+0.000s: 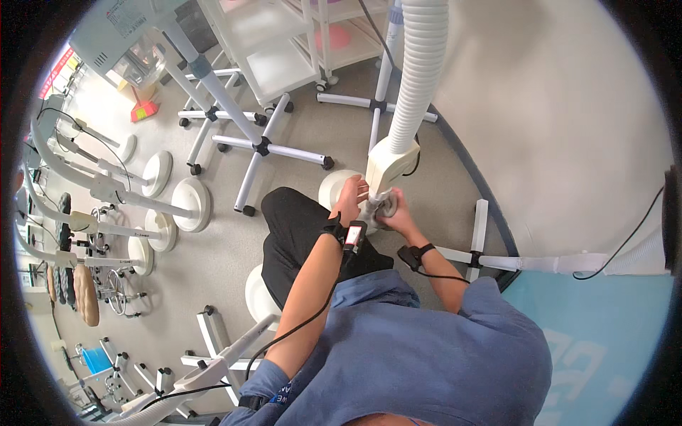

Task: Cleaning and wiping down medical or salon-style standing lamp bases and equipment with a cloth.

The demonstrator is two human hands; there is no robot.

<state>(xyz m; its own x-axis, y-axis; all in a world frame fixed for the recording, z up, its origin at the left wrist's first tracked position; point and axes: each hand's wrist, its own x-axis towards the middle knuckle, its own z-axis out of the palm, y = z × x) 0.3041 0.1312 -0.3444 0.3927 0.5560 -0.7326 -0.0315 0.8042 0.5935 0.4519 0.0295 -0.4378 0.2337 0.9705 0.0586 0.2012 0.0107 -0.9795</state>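
A white stand with a ribbed hose (421, 64) and a cream plastic housing (391, 162) rises in front of me. My right hand (399, 218) holds a grey cloth (389, 205) against the pole just under the housing. My left hand (351, 198) is at the left side of the pole, its fingers apart and close to the housing's lower edge. Whether those fingers touch the housing is hard to tell. Behind my hands, a round white base (333, 186) shows on the floor. Both my wrists carry strapped-on black devices.
Several similar stands with round bases (191, 205) are lined up at left. Wheeled cross-foot stands (261, 145) and a white trolley (279, 69) stand ahead. A pale wall (554, 128) closes the right side, with another hose stand (565, 262) near it. A red dustpan (143, 111) lies farther off.
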